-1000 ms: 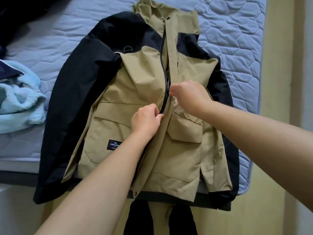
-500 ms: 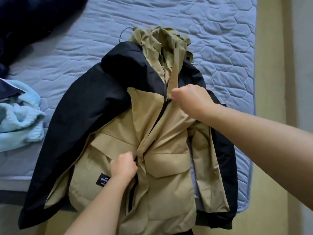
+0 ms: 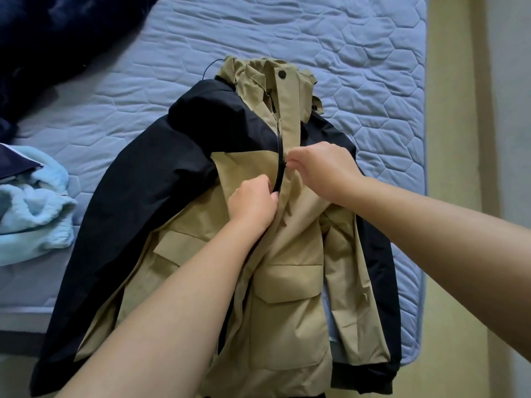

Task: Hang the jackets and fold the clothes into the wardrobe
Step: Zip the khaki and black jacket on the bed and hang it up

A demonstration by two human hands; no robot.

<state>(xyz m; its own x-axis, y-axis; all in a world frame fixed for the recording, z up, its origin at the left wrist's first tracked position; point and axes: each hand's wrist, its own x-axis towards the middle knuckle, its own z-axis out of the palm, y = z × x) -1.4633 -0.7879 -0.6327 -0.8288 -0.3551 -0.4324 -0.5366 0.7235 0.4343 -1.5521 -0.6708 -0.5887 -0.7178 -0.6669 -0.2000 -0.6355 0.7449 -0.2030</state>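
A khaki and black jacket point(image 3: 184, 179) lies face up on the blue quilted mattress point(image 3: 359, 53), its hem hanging over the near edge. My left hand point(image 3: 253, 201) grips the khaki front panel just left of the black zip. At chest height, my right hand point(image 3: 321, 168) pinches the zip or the flap edge beside it. The two hands sit close together on either side of the zip line. The collar with a black snap points away from me.
A light blue fleece garment point(image 3: 34, 214) lies bunched at the left edge of the bed. A dark navy garment point(image 3: 57, 33) covers the far left corner. Yellowish floor point(image 3: 454, 254) runs along the right of the mattress.
My left hand rose from the lower pocket area to chest height beside the zip. My right hand stayed at the zip. The jacket front is pulled straighter and the collar lies flatter.
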